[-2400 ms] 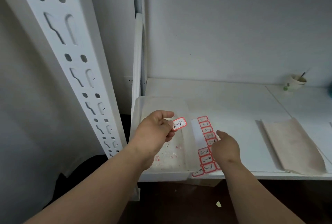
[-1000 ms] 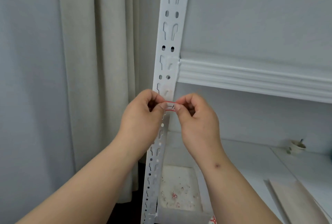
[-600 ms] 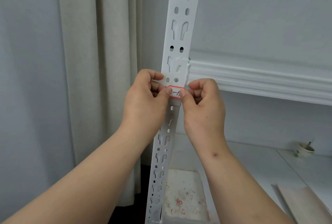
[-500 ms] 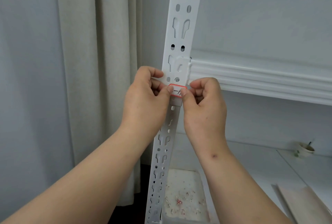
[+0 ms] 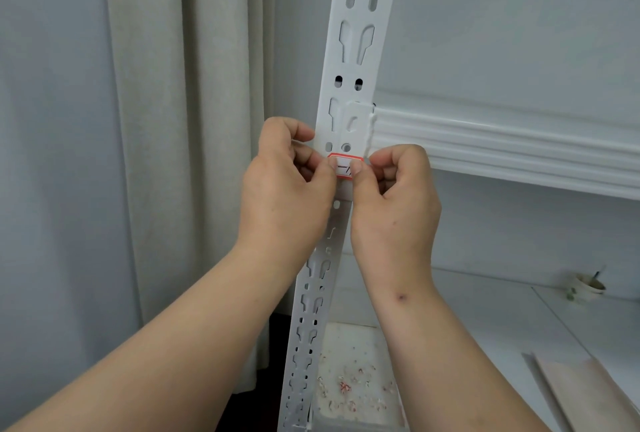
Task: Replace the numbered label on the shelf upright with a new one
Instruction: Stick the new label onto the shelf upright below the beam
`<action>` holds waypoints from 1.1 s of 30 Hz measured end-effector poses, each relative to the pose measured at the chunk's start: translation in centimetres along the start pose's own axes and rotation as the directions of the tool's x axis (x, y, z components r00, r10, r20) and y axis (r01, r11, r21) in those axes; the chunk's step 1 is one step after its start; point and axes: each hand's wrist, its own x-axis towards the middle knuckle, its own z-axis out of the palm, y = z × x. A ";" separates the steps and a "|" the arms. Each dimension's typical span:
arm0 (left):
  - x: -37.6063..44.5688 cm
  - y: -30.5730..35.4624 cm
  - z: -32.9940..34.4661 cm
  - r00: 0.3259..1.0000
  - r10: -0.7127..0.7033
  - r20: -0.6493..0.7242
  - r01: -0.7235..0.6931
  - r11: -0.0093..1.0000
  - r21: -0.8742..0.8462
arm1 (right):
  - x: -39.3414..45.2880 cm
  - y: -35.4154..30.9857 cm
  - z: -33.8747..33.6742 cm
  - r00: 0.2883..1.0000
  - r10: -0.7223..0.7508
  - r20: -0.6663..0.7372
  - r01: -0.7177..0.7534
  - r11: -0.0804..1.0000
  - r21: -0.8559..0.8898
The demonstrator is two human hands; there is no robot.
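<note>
Now both hands meet on the white post (image 5: 349, 60). A small sticker (image 5: 344, 167) with a red edge sits flat on the post, just under the shelf bar (image 5: 502, 147). Fingers curled, the left hand (image 5: 287, 196) pinches the sticker's left end, and the right hand (image 5: 394, 203) pinches its right end. Far below the sticker, beside the post, lies a tray (image 5: 353, 379) with little scraps.

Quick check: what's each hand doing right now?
Left hand: pinching the left end of the red-bordered label against the shelf upright.
Right hand: pinching its right end.
</note>
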 end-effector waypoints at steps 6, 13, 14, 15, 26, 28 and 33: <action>-0.1 -0.1 0.2 1.000 0.010 -0.014 -0.010 1.000 0.004 | -0.1 0.0 0.5 0.999 -0.032 -0.033 0.031 0.998 -0.057; -0.1 -0.3 0.4 0.999 0.040 -0.031 -0.040 0.999 0.023 | 0.0 -0.1 0.6 0.999 -0.033 -0.037 0.030 0.995 -0.091; -0.1 -0.4 0.5 0.999 0.042 -0.034 -0.042 0.999 0.026 | 0.0 -0.2 0.6 0.999 -0.032 -0.037 0.029 0.995 -0.097; -0.1 -0.4 0.5 0.998 0.044 -0.037 -0.043 0.999 0.028 | 0.0 -0.2 0.6 0.999 -0.032 -0.037 0.028 0.994 -0.103; -0.1 -1.0 0.9 0.990 0.127 -0.062 -0.124 0.991 0.054 | 0.0 0.2 0.5 0.999 -0.009 -0.049 0.004 0.996 -0.090; -0.1 -1.1 0.9 0.987 0.138 -0.078 -0.134 0.989 0.057 | 0.1 0.3 0.4 0.999 -0.001 -0.049 -0.003 0.996 -0.084; 0.3 -1.5 0.8 0.989 0.099 -0.112 -0.099 0.995 0.004 | 0.1 0.3 0.3 0.999 0.015 -0.047 -0.018 0.997 -0.074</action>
